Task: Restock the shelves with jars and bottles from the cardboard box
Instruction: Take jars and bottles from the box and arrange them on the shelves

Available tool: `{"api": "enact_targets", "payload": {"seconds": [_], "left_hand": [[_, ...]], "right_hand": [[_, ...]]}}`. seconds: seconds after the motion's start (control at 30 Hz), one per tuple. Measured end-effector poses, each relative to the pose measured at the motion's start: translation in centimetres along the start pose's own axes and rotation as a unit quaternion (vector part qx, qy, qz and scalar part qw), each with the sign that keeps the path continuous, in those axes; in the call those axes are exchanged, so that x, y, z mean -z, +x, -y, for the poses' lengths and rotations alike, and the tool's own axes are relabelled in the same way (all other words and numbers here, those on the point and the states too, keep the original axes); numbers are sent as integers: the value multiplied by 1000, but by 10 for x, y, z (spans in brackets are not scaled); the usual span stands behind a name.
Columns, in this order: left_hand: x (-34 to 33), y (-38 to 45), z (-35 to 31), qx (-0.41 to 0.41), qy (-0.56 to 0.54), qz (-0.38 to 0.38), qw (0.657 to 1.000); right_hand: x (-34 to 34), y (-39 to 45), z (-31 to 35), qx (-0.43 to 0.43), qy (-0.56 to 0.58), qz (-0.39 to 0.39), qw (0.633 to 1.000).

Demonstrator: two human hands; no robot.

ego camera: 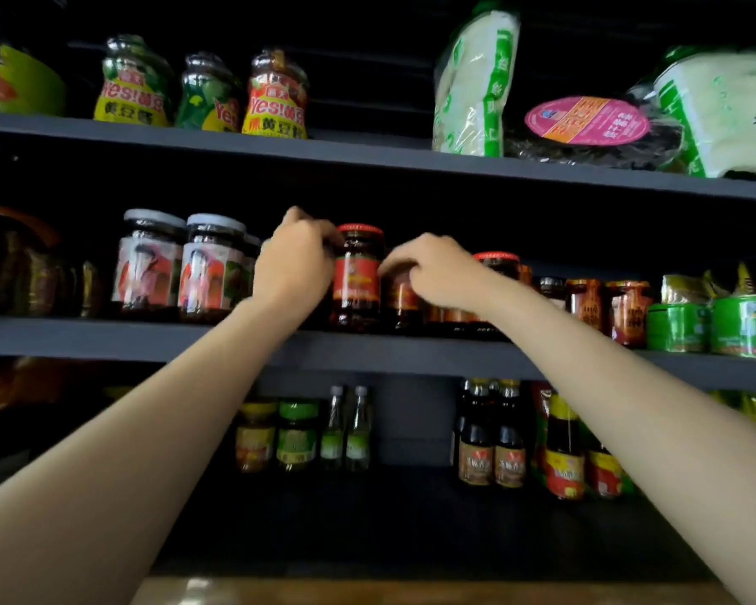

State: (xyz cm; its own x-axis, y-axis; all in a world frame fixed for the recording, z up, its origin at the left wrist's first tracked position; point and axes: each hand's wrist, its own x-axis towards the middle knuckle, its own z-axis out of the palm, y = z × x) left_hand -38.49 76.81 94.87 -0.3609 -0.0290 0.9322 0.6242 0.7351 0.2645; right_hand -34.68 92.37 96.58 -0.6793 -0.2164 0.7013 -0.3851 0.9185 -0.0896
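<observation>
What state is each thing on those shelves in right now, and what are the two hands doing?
Left hand: curled at the red-lidded jar.
Red-lidded jar: upright, lidded, on the middle shelf.
Right hand: curled over a smaller jar.
Grey-lidded jars: upright, lidded.

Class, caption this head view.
Both hands set jars on the middle shelf.

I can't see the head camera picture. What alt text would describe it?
Two bare hands reach to the middle shelf: the left hand grips a red-lidded jar, the right hand curls over a shorter jar beside it. Jars, bottles and bags fill the shelves around.
</observation>
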Motion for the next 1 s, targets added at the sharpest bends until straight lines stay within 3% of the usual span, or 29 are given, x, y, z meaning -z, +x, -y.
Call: {"api": "enact_targets", "payload": {"seconds": [0.07,0.13,0.2,0.3,0.47,0.57,0.7,0.83,1.0], "left_hand": [[18,-10,-2,-8,2,-20,1000],[41,-26,1,-16,4,-47,999],[69,-49,14,21,-13,-98,995],[118,-100,55,101,-23,-173,980],[237,-239,154,274,127,-204,931],[323,-344,204,410,234,-198,859],[430,-470,248,557,338,-176,738],[519,-570,298,654,372,-155,640],[593,-668,351,770,330,-121,532]], "right_hand": [[-7,-2,18,27,125,-107,986],[-20,-7,49,60,261,-178,947],[-39,-18,94,108,353,-207,906],[-83,-48,174,169,456,-183,854],[-192,-111,326,148,612,29,776],[-264,-168,420,182,577,216,766],[-343,-245,549,245,517,423,703],[-410,-310,681,310,453,543,636],[-485,-380,805,369,360,649,559]]}}
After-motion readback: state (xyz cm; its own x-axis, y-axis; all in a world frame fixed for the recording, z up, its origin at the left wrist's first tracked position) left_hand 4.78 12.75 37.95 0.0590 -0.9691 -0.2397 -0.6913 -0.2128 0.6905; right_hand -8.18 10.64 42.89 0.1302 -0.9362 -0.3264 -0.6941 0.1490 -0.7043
